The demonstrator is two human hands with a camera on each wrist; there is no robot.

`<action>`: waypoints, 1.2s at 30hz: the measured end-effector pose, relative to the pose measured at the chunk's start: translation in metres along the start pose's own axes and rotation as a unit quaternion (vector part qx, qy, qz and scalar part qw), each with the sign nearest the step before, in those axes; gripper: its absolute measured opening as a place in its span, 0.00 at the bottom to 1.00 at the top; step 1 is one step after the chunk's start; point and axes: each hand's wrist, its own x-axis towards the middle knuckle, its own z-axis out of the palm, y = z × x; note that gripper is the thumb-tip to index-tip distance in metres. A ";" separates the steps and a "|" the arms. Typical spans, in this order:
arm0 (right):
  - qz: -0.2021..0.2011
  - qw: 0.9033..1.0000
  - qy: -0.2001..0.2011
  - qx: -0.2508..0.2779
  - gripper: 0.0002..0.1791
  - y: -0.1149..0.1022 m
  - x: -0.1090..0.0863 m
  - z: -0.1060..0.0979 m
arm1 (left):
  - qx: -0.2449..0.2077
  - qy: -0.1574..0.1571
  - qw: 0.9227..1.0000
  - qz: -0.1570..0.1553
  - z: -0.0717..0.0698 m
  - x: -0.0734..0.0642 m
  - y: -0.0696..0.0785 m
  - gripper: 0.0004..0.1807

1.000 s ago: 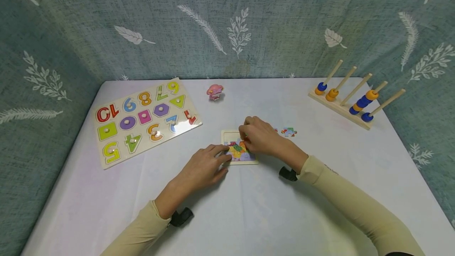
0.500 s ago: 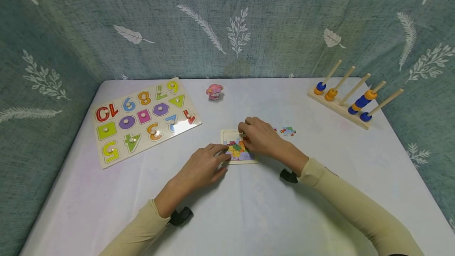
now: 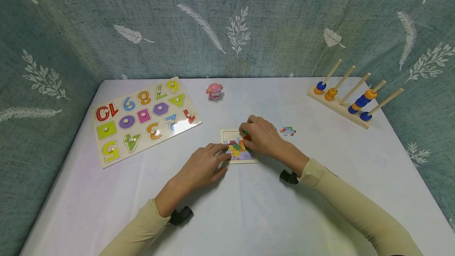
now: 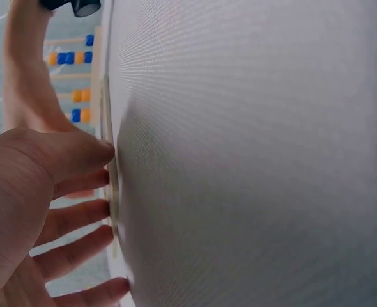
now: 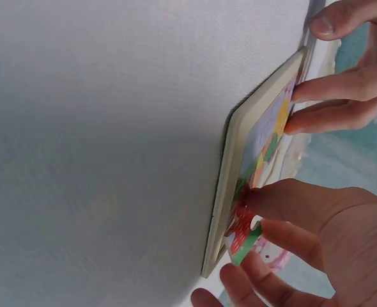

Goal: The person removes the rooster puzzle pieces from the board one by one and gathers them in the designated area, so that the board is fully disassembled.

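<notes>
A small wooden jigsaw tray [image 3: 232,134] lies on the table in front of me, its lower part filled with colourful pieces. My left hand [image 3: 204,165] rests its fingertips on the tray's left side, fingers mostly straight; the left wrist view shows them spread along the tray edge. Over the tray's right side, my right hand [image 3: 263,135] pinches a red and green jigsaw piece [image 5: 243,229] between thumb and fingers. In the right wrist view that piece is tilted, with one end raised off the tray. The right hand partly hides it in the head view.
Right of the tray lies a loose jigsaw piece [image 3: 288,131], with another partly hidden by the right hand. A number-and-shape peg board [image 3: 147,119] is at the left. Behind stands a pink figurine [image 3: 214,91]. A wooden bead stacker [image 3: 339,108] occupies the back right.
My right hand has shifted very slightly right and away from me, and some of the red and green piece now shows beneath its fingers. The left hand stays in place.
</notes>
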 end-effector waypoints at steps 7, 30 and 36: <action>0.014 1.000 0.003 -0.012 0.16 0.000 0.000 0.002 | -0.007 -0.006 1.000 -0.008 -0.001 0.000 0.000 0.18; -0.007 0.999 0.032 -0.018 0.13 0.004 0.001 -0.010 | -0.006 -0.012 1.000 -0.006 -0.003 0.002 0.000 0.18; -0.005 0.999 0.035 -0.023 0.14 0.007 -0.001 -0.019 | -0.003 -0.001 1.000 -0.001 -0.001 0.001 0.000 0.18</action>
